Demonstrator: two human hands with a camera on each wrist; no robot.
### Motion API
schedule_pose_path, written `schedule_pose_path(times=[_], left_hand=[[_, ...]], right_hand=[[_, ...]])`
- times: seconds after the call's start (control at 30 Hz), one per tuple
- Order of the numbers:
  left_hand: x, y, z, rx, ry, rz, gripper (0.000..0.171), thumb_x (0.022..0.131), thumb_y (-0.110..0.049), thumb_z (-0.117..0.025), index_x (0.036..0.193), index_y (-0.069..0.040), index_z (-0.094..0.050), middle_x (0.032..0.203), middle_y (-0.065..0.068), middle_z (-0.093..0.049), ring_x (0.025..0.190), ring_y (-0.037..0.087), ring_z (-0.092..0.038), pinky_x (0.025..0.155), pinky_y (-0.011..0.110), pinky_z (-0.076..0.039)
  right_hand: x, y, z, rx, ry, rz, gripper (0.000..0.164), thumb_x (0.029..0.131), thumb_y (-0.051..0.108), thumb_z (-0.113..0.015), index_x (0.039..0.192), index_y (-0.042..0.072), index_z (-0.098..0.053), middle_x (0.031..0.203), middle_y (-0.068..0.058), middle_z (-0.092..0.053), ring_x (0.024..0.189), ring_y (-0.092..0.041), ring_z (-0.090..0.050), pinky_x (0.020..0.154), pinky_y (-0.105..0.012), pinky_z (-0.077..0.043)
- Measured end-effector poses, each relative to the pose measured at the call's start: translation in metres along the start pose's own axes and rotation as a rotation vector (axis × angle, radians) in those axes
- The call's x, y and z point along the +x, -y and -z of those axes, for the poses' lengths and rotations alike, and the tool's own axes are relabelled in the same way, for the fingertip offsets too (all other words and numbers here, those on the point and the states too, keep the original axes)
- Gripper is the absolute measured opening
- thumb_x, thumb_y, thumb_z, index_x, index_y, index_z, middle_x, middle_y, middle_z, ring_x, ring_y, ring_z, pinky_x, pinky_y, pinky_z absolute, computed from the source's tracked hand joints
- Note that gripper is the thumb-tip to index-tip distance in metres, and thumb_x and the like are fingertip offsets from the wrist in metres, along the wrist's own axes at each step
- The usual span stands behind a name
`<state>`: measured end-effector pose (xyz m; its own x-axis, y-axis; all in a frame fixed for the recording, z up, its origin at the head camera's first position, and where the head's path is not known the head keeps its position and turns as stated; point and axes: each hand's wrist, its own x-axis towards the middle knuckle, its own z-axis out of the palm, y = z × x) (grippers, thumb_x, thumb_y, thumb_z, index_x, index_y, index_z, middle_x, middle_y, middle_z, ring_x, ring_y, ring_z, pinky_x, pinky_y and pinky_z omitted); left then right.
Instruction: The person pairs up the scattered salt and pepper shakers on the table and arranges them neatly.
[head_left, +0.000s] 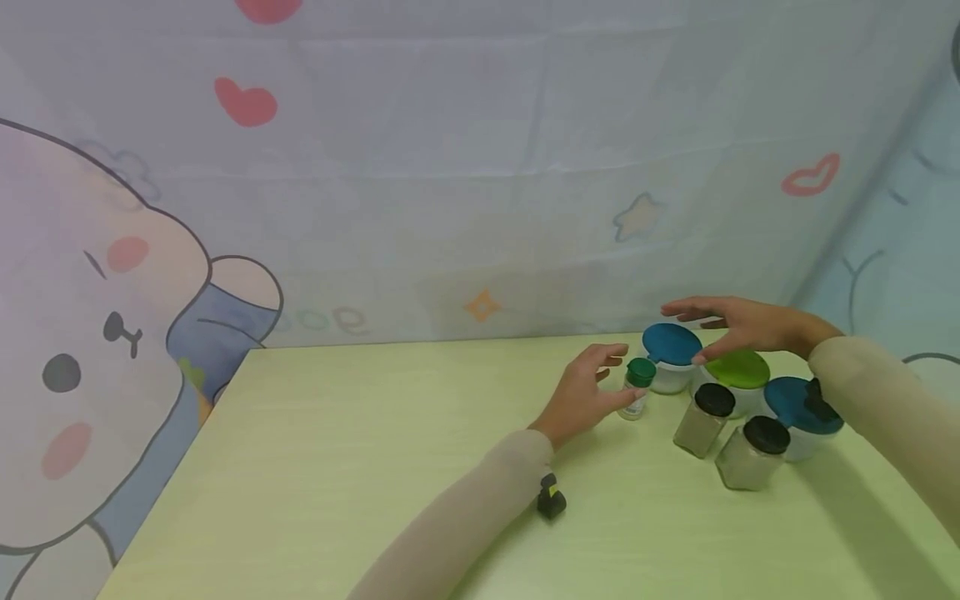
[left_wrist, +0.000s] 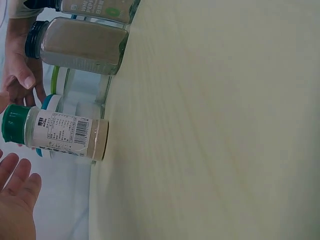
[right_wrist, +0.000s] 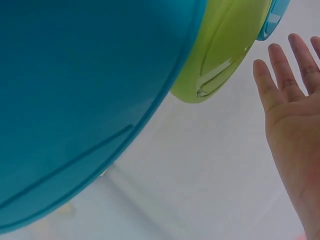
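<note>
A small seasoning bottle with a green cap (head_left: 640, 372) and a white printed label (left_wrist: 65, 132) stands upright on the table. My left hand (head_left: 581, 393) is beside it, thumb and fingers spread apart around its near side. In the left wrist view, a gap shows between the fingers (left_wrist: 22, 180) and the bottle. My right hand (head_left: 753, 325) hovers over the back blue-lidded tub (head_left: 672, 343) and a green-lidded tub (head_left: 741, 368), its fingers extended and holding nothing. The right wrist view shows that palm (right_wrist: 295, 117) apart from the lids.
Two square glass jars with black caps, one (head_left: 699, 429) and another (head_left: 752, 462), stand in front of the tubs. Another blue-lidded tub (head_left: 798, 408) sits under the right forearm. A printed cloth (head_left: 450, 167) hangs behind the pale yellow table (head_left: 337, 475).
</note>
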<state>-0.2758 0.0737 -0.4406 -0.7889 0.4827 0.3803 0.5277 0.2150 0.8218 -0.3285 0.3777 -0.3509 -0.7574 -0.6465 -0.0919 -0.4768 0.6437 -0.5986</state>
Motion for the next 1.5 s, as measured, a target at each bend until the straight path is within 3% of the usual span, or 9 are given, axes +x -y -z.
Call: schedule_pose_path(times=[0.43,0.73,1.17,1.5], left_hand=[[0.002,0.004,-0.008,0.006,-0.001,-0.004,0.059,0.092,-0.023,-0.078,0.145,-0.014,-0.053,0.142,0.006,-0.056,0.128,0.021,-0.058,0.106,0.023,-0.048],[0.003,0.004,-0.012,0.007,-0.013,-0.006,0.056,0.093,-0.024,-0.077,0.143,-0.014,-0.054,0.137,0.002,-0.058,0.124,0.016,-0.060,0.102,0.022,-0.050],[0.001,0.001,-0.015,-0.021,0.001,-0.004,0.052,0.094,-0.023,-0.075,0.141,-0.010,-0.056,0.131,0.002,-0.059,0.117,0.011,-0.061,0.101,0.025,-0.052],[0.002,0.005,-0.018,-0.005,-0.008,-0.006,0.047,0.095,-0.021,-0.075,0.137,-0.012,-0.059,0.127,0.000,-0.061,0.111,0.006,-0.061,0.099,0.023,-0.053]], right_hand=[[0.013,-0.007,-0.004,0.045,0.052,-0.022,0.085,0.088,0.024,-0.081,0.157,0.005,-0.034,0.161,-0.023,-0.031,0.144,-0.053,-0.032,0.111,-0.074,-0.030],[0.015,-0.002,-0.005,0.035,0.089,-0.115,0.085,0.087,0.023,-0.082,0.156,0.009,-0.036,0.161,-0.025,-0.029,0.143,-0.058,-0.029,0.107,-0.069,-0.040],[0.019,-0.011,-0.006,0.049,0.113,-0.142,0.092,0.085,0.022,-0.085,0.157,0.005,-0.031,0.160,-0.029,-0.024,0.141,-0.062,-0.027,0.107,-0.067,-0.042],[0.021,-0.006,-0.007,0.093,0.131,-0.118,0.087,0.086,0.018,-0.083,0.155,0.002,-0.032,0.158,-0.029,-0.026,0.141,-0.061,-0.027,0.107,-0.065,-0.043]])
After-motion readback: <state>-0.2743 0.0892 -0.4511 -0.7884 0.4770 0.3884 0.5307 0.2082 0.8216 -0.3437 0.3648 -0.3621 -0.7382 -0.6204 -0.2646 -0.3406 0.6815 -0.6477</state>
